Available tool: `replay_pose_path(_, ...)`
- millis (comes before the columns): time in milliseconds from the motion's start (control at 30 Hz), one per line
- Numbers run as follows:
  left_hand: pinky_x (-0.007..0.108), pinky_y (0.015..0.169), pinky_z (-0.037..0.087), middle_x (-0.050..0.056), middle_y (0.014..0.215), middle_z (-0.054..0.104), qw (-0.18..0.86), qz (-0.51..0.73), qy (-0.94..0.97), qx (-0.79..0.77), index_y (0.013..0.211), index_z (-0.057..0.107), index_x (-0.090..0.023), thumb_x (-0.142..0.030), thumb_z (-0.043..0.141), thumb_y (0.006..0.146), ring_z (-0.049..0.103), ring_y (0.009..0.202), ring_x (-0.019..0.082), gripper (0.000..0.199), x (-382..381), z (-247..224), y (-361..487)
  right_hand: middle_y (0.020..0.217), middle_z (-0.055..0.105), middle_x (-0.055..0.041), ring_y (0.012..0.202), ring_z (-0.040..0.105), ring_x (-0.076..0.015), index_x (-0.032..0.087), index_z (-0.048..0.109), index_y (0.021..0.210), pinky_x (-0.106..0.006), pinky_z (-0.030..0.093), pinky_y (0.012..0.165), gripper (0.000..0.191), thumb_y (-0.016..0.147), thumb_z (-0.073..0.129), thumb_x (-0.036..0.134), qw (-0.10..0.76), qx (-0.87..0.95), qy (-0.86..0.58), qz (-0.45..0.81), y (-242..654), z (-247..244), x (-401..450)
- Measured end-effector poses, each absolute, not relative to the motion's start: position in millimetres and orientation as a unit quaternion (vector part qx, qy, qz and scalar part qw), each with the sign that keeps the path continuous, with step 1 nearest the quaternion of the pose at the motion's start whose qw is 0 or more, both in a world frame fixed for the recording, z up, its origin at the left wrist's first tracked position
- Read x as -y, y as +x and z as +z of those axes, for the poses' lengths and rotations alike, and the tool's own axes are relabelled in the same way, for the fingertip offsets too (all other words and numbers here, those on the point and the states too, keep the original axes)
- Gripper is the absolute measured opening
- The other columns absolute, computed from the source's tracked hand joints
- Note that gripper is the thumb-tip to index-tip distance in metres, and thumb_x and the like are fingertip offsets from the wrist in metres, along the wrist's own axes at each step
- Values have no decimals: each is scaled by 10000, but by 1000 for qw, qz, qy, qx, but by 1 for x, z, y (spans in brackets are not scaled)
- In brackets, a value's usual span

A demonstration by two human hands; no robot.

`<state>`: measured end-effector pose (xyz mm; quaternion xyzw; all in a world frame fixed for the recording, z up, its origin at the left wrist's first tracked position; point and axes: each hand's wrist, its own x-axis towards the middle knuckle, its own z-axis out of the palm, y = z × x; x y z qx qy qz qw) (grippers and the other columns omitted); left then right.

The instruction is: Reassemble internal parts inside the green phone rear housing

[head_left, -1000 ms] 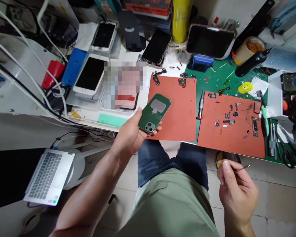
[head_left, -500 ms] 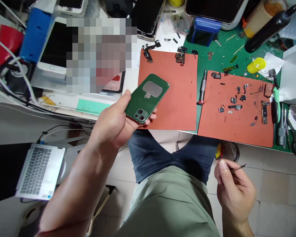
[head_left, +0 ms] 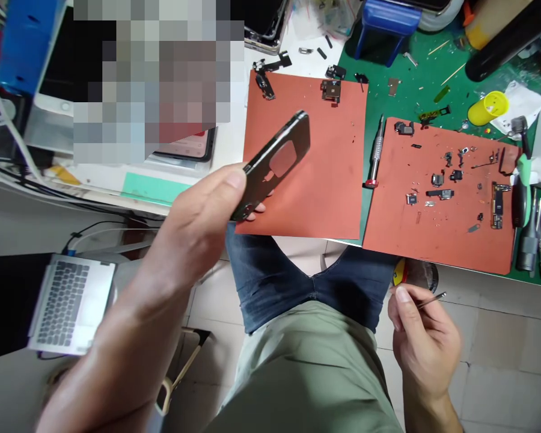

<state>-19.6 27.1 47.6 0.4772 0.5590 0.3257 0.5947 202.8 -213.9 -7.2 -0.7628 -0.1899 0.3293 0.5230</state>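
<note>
My left hand (head_left: 211,207) grips a dark green smartphone (head_left: 300,141) above the left orange mat (head_left: 324,204). The phone is tilted, with its back and one long edge showing; its camera end lies by my fingers, partly hidden. Off the bench's front edge, low on the right, my right hand (head_left: 426,337) is closed around thin metal tweezers (head_left: 431,300). Only one end of them sticks out past the fingers. A small black phone part (head_left: 331,90) and a flex cable assembly (head_left: 265,81) lie at the mat's top edge.
A right-hand orange mat (head_left: 433,240) carries several small phone parts and a narrow circuit board (head_left: 497,204). Between the mats lies a screwdriver (head_left: 377,153). A yellow cup (head_left: 487,108) and blue stand (head_left: 383,33) are behind. A laptop (head_left: 72,307) sits lower left.
My left hand has turned the phone, so its back now shows at a steep angle and its edge faces up. My right hand has barely moved. The view has shifted slightly.
</note>
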Motion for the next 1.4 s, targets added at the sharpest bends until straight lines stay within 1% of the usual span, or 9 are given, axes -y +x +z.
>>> replay_pose_path(100, 290, 1039, 460, 51, 1270, 779, 508, 305, 614, -522, 1290, 807, -212, -349, 672, 1032, 666, 1208, 249, 322, -25, 45, -22, 791, 660, -6, 624, 531, -117, 197, 782, 1058, -282, 430, 572, 205, 967, 823, 376, 523, 203, -761, 327, 199, -5, 212)
replay_pose_path(200, 337, 1139, 440, 56, 1312, 762, 480, 297, 648, -511, 1345, 787, -250, -313, 785, 943, 636, 1320, 298, 406, -22, 41, -25, 809, 681, -10, 630, 537, -111, 199, 791, 1066, -277, 434, 581, 197, 964, 827, 364, 528, 217, -759, 313, 193, -2, 216)
replay_pose_path(400, 490, 1289, 340, 112, 1490, 691, 395, 268, 770, -423, 1490, 681, -191, -352, 824, 920, 543, 1439, 354, 609, -22, 30, -37, 757, 648, -4, 615, 540, -121, 191, 768, 976, -269, 443, 553, 226, 979, 799, 414, 516, 223, -761, 324, 181, -1, 242)
replay_pose_path(567, 491, 1235, 451, 108, 1550, 654, 256, 224, 864, -372, 1590, 548, -168, -425, 760, 988, 582, 1424, 312, 688, -22, 21, -57, 758, 671, -24, 624, 579, -138, 182, 782, 999, -268, 464, 554, 283, 967, 794, 463, 493, 243, -765, 337, 177, -8, 250)
replay_pose_path(667, 482, 1179, 508, 110, 1513, 680, 227, 249, 872, -357, 1582, 559, -203, -461, 775, 976, 631, 1379, 317, 693, -19, 15, -67, 774, 684, -30, 626, 578, -135, 188, 787, 996, -265, 459, 555, 272, 978, 780, 459, 485, 255, -753, 364, 177, -11, 242)
replay_pose_path(767, 498, 1155, 527, 113, 1486, 698, 219, 238, 870, -371, 1575, 571, -237, -416, 790, 967, 647, 1363, 335, 671, -17, 12, -70, 793, 699, -41, 633, 577, -136, 193, 780, 949, -270, 463, 565, 264, 995, 762, 452, 486, 261, -740, 386, 179, -11, 229)
replay_pose_path(1167, 532, 1173, 524, 103, 1472, 715, 246, 210, 880, -347, 1571, 564, -272, -265, 811, 963, 645, 1366, 343, 656, -33, 16, -68, 846, 737, -40, 658, 566, -117, 214, 803, 1037, -243, 420, 548, 218, 1017, 761, 427, 466, 263, -724, 436, 199, -5, 174)
replay_pose_path(1300, 551, 1167, 535, 103, 1474, 714, 242, 219, 885, -331, 1590, 547, -295, -253, 829, 948, 657, 1358, 346, 703, -39, 18, -64, 851, 744, -41, 619, 526, -99, 213, 806, 1003, -236, 381, 512, 224, 1005, 776, 435, 467, 238, -718, 458, 199, -6, 166)
replay_pose_path(1400, 526, 1149, 558, 97, 1447, 726, 249, 229, 884, -321, 1593, 549, -310, -262, 844, 934, 669, 1340, 338, 723, -40, 23, -61, 877, 770, -46, 537, 429, -66, 222, 814, 1089, -231, 313, 459, 259, 1000, 775, 462, 468, 210, -707, 486, 195, -4, 159)
